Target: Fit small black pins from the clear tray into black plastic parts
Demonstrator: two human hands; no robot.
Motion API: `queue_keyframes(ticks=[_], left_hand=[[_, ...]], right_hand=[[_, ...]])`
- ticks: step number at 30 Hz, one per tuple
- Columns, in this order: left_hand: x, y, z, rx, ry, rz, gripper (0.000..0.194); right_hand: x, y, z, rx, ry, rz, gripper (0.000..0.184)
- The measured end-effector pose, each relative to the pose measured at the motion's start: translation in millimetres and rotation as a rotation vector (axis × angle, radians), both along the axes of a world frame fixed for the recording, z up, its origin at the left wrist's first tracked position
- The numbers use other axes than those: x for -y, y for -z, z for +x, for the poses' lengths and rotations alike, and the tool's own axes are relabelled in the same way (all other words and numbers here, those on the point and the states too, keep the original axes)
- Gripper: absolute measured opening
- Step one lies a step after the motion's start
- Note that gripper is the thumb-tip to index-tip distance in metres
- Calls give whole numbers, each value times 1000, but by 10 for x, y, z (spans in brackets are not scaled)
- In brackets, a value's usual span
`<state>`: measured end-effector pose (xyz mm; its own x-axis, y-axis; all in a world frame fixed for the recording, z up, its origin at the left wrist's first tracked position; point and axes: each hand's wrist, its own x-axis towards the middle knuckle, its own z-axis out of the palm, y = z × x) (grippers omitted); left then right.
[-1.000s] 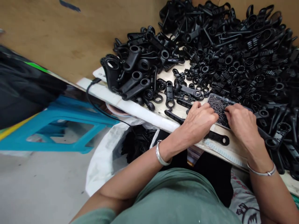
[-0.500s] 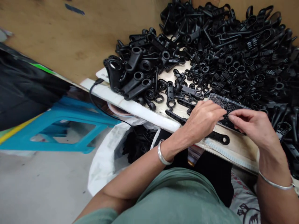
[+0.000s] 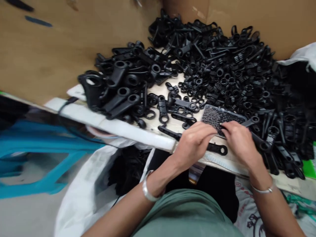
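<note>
My left hand [image 3: 194, 143] is at the front left of a shallow clear plastic box [image 3: 225, 110], fingers pinched together. My right hand [image 3: 240, 142] hangs over the box's front right, its thumb and fingertips closed. Whatever either pinch holds is too small or hidden to make out. Tiny dark grey pieces [image 3: 210, 117] fill the box on the left, and small black ones lie on the right. Just below the hands, a flat black plastic arm with a ring end [image 3: 217, 148] lies at the table's front edge, partly behind my left hand.
A big heap of black plastic parts [image 3: 229, 75] covers the back and right. Larger black arms with ring ends [image 3: 120, 98] are piled at left. White foam edging [image 3: 111, 125] lines the table's edge. Below are a white sack [image 3: 81, 187] and a blue stool [image 3: 56, 171].
The view has swung right, so things appear further left. My left hand has drawn back from above the box to its front edge, showing more of the grey pieces. Both hands stay closed.
</note>
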<state>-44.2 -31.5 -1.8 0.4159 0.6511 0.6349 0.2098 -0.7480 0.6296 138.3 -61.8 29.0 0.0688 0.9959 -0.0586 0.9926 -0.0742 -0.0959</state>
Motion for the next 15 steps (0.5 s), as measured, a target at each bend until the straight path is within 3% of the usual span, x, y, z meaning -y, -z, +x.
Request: queue_keyframes(ticks=[3,8,15], left_hand=[[2,-47,-73,42,32,-137,19],[5,-44,-113,150,54,-361,16],[79,-31,-44,223,60,-487,13]], right_hand=[[-66,-12,-108,170,5,-117,33],[-104,-45,-140,228,22,-147,32],[-120,-41,-108,237,-10,-135,29]])
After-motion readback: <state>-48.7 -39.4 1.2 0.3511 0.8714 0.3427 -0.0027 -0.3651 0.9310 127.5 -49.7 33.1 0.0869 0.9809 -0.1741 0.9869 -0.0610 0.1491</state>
